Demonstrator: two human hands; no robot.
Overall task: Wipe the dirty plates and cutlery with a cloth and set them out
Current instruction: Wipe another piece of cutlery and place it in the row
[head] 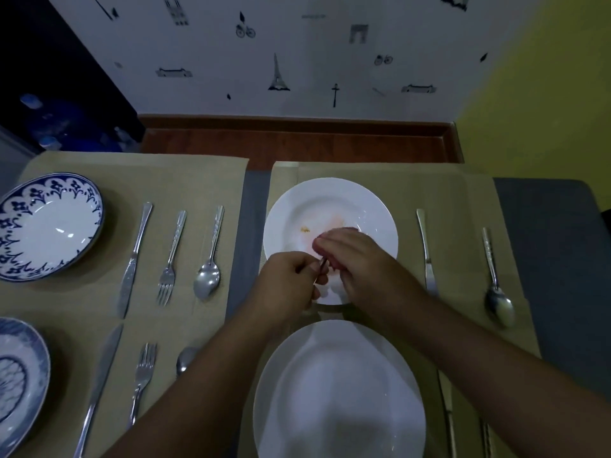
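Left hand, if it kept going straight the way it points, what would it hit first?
Most likely the right hand, right ahead of it: the left hand pinches a thin metal utensil that runs into the right hand's curled fingers above the smeared white plate. Depth is unclear.

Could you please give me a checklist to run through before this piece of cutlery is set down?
1. Left hand pinches the thin metal cutlery piece: ok.
2. Right hand grips the reddish cloth round that piece: ok, though the cloth is mostly hidden.
3. Piece wiped clean: cannot tell; its working end is covered.
4. Far round white plate clean beneath the hands: not ok; yellow crumbs and a pink smear show on it.
5. Bare landing spot on the beige placemat between the steel knife and steel spoon: ok.
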